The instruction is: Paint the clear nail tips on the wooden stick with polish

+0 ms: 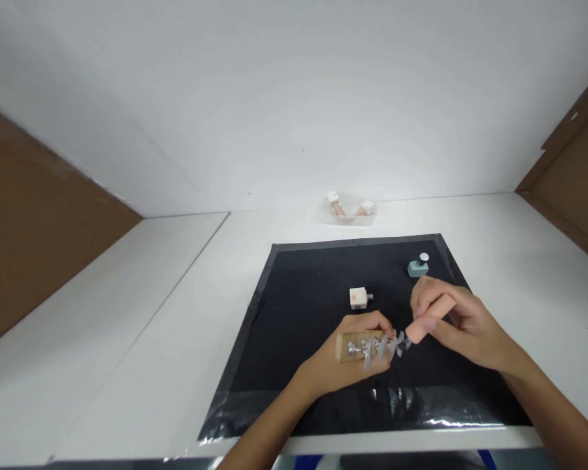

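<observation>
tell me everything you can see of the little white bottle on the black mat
The white bottle has a boxy, off-white body with a small orange mark and a short grey neck. It looks hard and smooth. It lies on its side, neck to the person's right, on the black mat, just beyond the left hand. Only the mat touches it.

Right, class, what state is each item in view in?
Wooden block: held, left hand
Peach handle: held, right hand
Cream bottle: on its side
Teal bottle: on mat, capping unclear
Clear container: holding cream-topped items
Black mat: lying flat
</observation>
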Demonstrator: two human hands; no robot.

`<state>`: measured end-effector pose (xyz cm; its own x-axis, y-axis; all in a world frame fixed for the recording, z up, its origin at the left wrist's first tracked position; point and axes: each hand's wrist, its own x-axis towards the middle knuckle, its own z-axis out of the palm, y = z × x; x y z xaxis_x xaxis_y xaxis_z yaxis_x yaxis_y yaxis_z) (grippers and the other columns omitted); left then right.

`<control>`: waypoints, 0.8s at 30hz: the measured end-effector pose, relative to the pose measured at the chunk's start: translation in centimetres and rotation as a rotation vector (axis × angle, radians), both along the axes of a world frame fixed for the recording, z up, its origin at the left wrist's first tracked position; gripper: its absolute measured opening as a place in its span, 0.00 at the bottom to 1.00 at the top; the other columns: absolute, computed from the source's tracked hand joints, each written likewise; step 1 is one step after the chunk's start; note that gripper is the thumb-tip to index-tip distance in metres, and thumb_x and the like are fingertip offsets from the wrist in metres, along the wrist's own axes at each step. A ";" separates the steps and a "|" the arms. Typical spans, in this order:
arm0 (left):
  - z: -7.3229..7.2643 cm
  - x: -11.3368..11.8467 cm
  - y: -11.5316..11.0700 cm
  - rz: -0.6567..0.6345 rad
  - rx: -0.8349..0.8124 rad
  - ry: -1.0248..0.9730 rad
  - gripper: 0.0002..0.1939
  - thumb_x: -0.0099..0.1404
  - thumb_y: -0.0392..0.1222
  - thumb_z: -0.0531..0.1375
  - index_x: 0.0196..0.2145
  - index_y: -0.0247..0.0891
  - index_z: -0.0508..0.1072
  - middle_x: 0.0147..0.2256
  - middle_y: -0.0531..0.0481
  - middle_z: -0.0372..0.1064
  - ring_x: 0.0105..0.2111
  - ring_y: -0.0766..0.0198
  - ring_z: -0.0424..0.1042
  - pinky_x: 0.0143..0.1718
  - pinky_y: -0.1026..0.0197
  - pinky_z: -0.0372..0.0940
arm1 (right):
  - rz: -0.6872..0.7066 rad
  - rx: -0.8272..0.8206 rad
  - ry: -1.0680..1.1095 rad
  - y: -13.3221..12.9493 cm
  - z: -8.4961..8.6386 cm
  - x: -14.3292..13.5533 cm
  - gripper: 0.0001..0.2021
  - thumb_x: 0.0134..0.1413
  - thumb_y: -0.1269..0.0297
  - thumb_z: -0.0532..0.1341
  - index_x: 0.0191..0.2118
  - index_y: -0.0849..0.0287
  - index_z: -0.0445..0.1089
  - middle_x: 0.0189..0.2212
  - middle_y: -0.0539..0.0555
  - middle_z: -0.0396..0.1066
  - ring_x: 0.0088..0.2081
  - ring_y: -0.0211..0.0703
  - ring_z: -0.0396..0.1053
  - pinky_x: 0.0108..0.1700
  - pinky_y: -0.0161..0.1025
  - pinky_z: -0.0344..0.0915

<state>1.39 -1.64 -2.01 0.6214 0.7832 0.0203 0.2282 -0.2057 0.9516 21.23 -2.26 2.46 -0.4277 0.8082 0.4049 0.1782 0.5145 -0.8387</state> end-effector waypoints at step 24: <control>-0.5 -0.1 0.1 -0.012 0.041 0.015 0.07 0.50 0.35 0.63 0.29 0.37 0.68 0.24 0.56 0.67 0.24 0.70 0.63 0.29 0.67 0.60 | -0.045 0.037 -0.125 0.0 -0.2 0.0 0.08 0.55 0.74 0.57 0.27 0.56 0.63 0.25 0.49 0.64 0.28 0.39 0.63 0.30 0.38 0.61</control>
